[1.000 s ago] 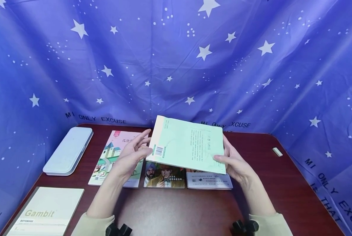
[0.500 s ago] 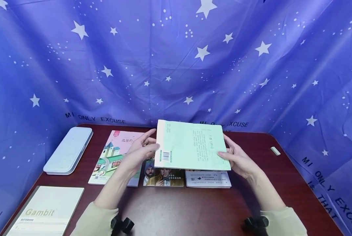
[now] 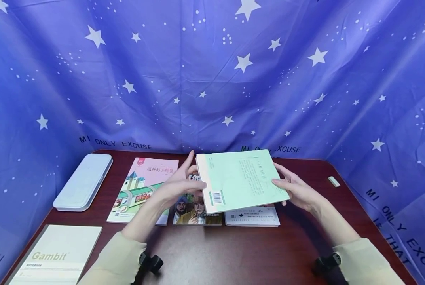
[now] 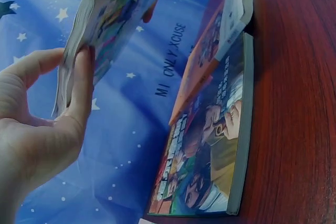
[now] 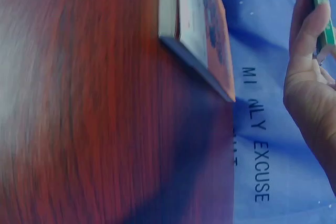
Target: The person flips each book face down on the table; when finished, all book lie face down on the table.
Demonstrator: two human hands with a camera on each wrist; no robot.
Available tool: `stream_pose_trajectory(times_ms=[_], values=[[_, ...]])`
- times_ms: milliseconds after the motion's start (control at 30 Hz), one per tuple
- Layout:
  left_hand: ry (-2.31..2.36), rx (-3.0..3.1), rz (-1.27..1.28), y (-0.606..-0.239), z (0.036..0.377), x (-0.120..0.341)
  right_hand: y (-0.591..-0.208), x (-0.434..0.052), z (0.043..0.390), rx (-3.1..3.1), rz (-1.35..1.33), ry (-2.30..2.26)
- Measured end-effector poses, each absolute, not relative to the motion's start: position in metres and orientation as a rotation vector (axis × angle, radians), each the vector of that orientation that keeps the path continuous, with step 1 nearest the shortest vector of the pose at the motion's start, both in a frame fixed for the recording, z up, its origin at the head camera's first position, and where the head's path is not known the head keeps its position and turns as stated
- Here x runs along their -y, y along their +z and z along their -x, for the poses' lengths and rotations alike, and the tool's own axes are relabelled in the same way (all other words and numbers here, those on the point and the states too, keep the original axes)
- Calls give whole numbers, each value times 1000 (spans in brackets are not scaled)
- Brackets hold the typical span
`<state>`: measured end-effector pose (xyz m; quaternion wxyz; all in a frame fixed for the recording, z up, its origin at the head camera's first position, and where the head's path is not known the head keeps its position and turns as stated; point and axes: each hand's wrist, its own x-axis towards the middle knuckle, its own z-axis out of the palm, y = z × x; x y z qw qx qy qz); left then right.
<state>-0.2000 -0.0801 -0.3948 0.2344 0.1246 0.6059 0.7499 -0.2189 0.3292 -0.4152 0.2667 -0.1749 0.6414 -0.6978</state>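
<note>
Both hands hold a pale green book (image 3: pixel 239 180) above the table, its back cover with barcode and text facing up. My left hand (image 3: pixel 180 182) pinches the left edge between thumb and fingers; in the left wrist view, the page edges (image 4: pixel 79 40) sit between them and the colourful other cover shows. At the opposite edge, my right hand (image 3: pixel 299 190) grips with the thumb on top and fingers underneath. Below the green book lie a book with a pipe-holding figure (image 3: pixel 194 209) and an orange book with a white band (image 3: pixel 253 216), both partly covered from above.
A pink book (image 3: pixel 159 166) lies left of these, partly behind the left forearm. Farther left are a white case (image 3: pixel 82 182) and a Gambit notebook (image 3: pixel 55 249). A small eraser (image 3: pixel 334 181) lies right on the dark red table (image 3: pixel 226 253); a starry blue curtain (image 3: pixel 212 79) surrounds it.
The green book has moved right and turned, its left end coming nearer the person. Both hands have moved right with it, the left now reaching farther over its edge.
</note>
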Motion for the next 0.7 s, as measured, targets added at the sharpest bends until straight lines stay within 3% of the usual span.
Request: stream_pose_trajectory(times_ms=[700], values=[[2075,-1648,-330,-414,187,11,-406,-384,234,-1986,194,-1917]])
